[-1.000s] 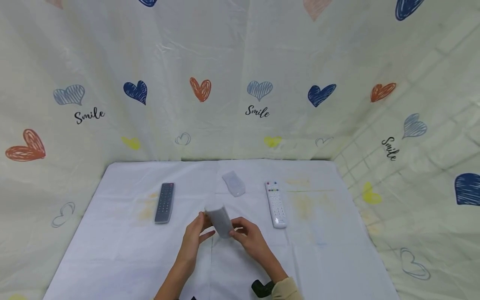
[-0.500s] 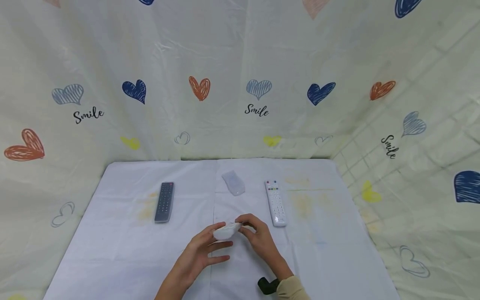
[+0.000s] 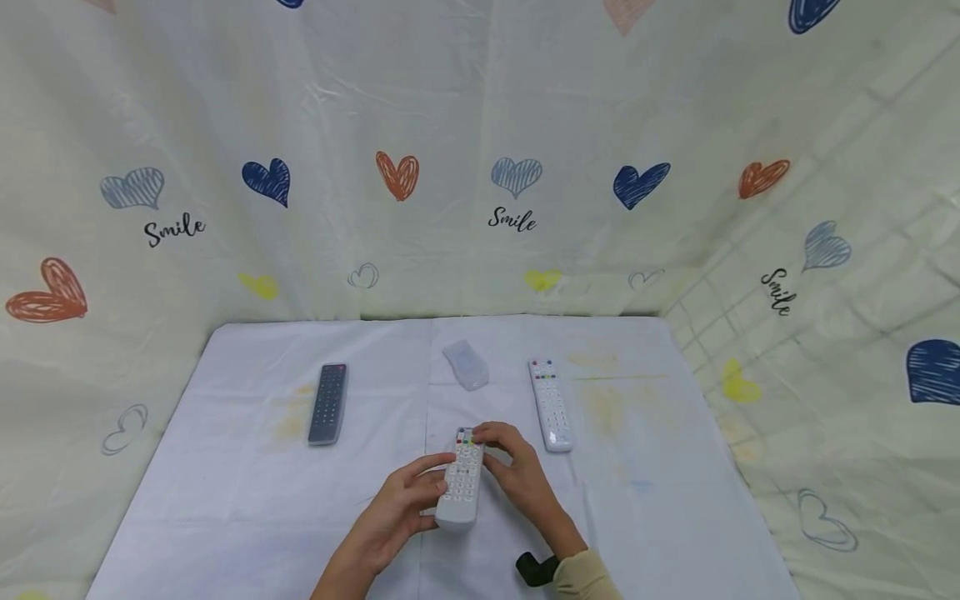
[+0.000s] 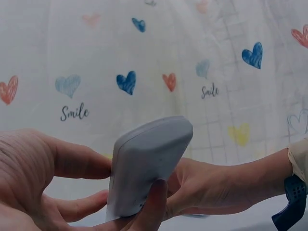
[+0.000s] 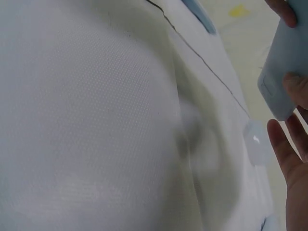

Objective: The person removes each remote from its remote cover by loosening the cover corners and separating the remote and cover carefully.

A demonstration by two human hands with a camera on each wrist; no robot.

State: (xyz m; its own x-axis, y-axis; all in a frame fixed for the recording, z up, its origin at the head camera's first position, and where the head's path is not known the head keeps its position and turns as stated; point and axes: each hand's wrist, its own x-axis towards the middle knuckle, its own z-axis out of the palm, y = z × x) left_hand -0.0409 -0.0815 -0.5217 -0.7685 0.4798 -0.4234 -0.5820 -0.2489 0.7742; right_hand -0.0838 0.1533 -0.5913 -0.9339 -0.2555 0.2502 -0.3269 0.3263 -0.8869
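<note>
A white remote control [image 3: 462, 483] is held above the table's middle, its button face turned up in the head view. My left hand [image 3: 397, 512] grips it along its left side. Fingers of my right hand [image 3: 521, 475] pinch its far right corner. In the left wrist view the remote control [image 4: 147, 166] shows its smooth grey-white back, with left-hand fingers on both sides. Behind it, my right hand [image 4: 207, 185] is partly hidden. The right wrist view has only part of the remote control [image 5: 284, 62] at its right edge, with right-hand fingertips by one end.
On the white-covered table [image 3: 247, 500], a dark grey remote control [image 3: 327, 404] lies left and another white remote control [image 3: 551, 406] lies right. Between them, farther back, is a translucent plastic piece [image 3: 467, 365]. A heart-printed curtain [image 3: 450, 108] hangs behind. A dark strap [image 3: 536, 571] shows at my right wrist.
The remote control has been turned over between my hands: its plain back showed first, then its end, now its buttons. The right hand shifted slightly right; the things on the table stayed put.
</note>
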